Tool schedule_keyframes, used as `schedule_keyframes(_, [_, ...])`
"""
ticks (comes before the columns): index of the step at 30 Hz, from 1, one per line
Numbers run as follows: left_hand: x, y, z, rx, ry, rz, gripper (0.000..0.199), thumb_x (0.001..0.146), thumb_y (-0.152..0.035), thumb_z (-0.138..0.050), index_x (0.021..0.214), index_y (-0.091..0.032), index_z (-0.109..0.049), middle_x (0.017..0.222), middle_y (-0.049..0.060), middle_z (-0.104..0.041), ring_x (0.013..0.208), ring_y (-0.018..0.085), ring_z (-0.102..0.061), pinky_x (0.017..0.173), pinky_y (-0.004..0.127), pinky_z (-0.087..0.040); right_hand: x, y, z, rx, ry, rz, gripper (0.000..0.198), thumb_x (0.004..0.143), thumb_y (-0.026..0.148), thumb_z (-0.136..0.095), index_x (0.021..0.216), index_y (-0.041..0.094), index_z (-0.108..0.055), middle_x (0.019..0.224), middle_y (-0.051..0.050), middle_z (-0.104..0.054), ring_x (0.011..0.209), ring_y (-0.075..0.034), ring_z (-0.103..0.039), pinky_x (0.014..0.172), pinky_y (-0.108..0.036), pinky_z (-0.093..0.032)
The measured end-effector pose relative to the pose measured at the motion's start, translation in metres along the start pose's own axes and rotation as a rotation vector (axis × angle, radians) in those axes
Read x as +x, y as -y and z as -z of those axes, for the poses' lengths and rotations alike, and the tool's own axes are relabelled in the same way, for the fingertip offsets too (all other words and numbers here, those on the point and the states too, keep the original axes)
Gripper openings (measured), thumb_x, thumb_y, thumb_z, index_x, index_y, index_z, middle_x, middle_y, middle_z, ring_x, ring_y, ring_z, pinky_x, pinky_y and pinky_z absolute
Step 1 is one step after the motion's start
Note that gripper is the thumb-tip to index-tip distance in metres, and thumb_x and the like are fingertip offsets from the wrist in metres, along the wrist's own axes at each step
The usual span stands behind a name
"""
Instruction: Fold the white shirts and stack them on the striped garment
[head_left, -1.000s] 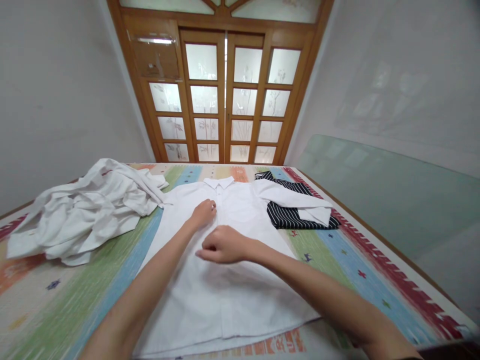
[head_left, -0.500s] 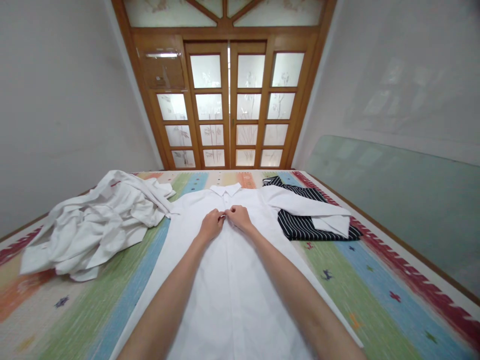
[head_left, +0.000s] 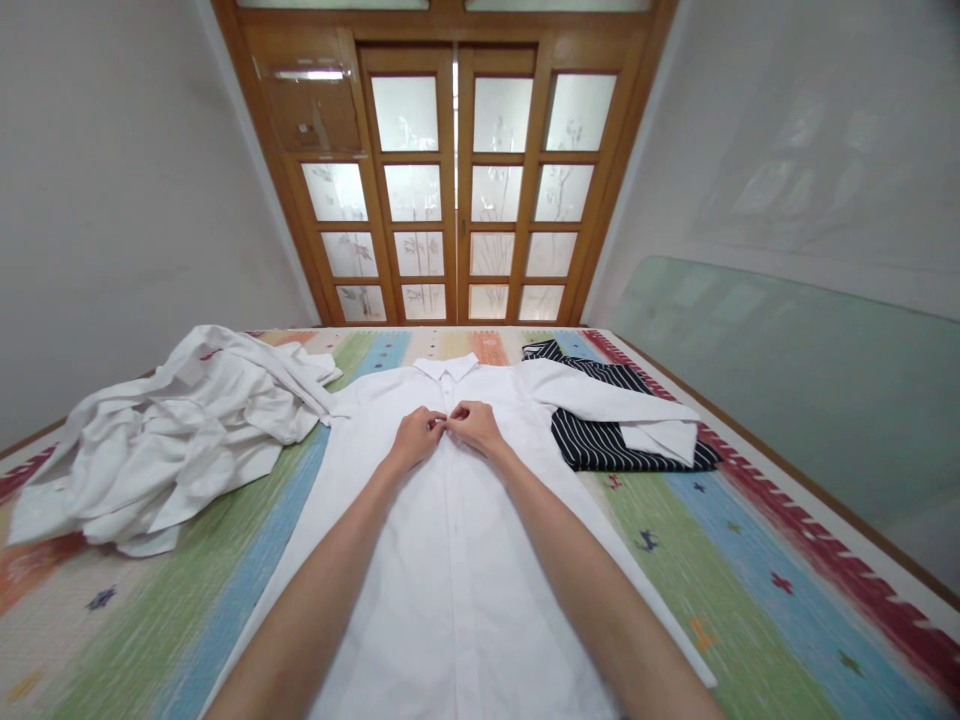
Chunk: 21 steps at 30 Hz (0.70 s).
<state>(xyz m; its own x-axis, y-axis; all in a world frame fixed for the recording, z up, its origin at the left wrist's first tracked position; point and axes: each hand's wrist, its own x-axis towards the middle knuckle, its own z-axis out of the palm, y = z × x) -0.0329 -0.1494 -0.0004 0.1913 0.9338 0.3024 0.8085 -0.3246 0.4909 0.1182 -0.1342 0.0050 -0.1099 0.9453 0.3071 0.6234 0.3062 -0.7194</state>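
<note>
A white button-up shirt (head_left: 420, 580) lies spread front side up, its collar (head_left: 448, 368) pointing away from me. My left hand (head_left: 418, 437) pinches the front placket a little below the collar. Close beside it, my right hand (head_left: 474, 425) pinches the same strip of cloth, fingertips almost touching the left ones. Whatever small button sits between the fingers is too hidden to make out. The shirt's right-hand sleeve (head_left: 607, 393) stretches out to the side, its cuff folded over.
A crumpled heap of white cloth (head_left: 187, 440) lies on the left. Under the sleeve is a folded black-and-white striped garment (head_left: 592, 445). The colourful striped cover (head_left: 652, 580) spreads beneath everything. Wooden glazed doors (head_left: 457, 200) stand behind; a greenish glass panel (head_left: 787, 370) leans at the right wall.
The view has tilted slightly down. Both hands stay at the placket, with small finger movements; the right fingers look a little more raised.
</note>
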Motion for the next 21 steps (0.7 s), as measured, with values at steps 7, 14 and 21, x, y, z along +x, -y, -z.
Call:
schedule_keyframes(7, [0.0,-0.001,-0.003,0.011,-0.023,0.024,0.024,0.082,-0.018,-0.054,0.098,-0.02,-0.072,0.081,0.004,-0.065,0.08,0.018,-0.061,0.078,0.03,-0.045,0.004,-0.003,0.002,0.002,0.05,-0.003,0.011,0.067,0.028,-0.074,0.068,0.016,-0.074,0.07,-0.004,-0.073,0.068,-0.015,-0.064,0.063,-0.022,-0.044])
schedule_keyframes(14, [0.002,-0.003,-0.006,-0.098,-0.056,0.056,0.012,0.08,-0.02,-0.058,0.085,-0.019,-0.069,0.08,0.003,-0.066,0.077,0.017,-0.06,0.075,0.029,-0.046,0.007,-0.006,0.004,-0.015,0.072,-0.037,0.012,0.072,0.022,-0.066,0.065,0.015,-0.074,0.066,-0.004,-0.073,0.067,-0.015,-0.064,0.06,-0.021,-0.042])
schedule_keyframes(21, [0.002,-0.004,-0.007,-0.152,-0.08,0.031,0.009,0.08,-0.018,-0.057,0.082,-0.019,-0.066,0.081,0.003,-0.066,0.075,0.016,-0.059,0.075,0.029,-0.046,0.008,-0.011,0.004,0.061,0.075,-0.041,0.014,0.07,0.016,-0.06,0.067,0.015,-0.074,0.065,-0.002,-0.072,0.064,-0.013,-0.062,0.06,-0.019,-0.042])
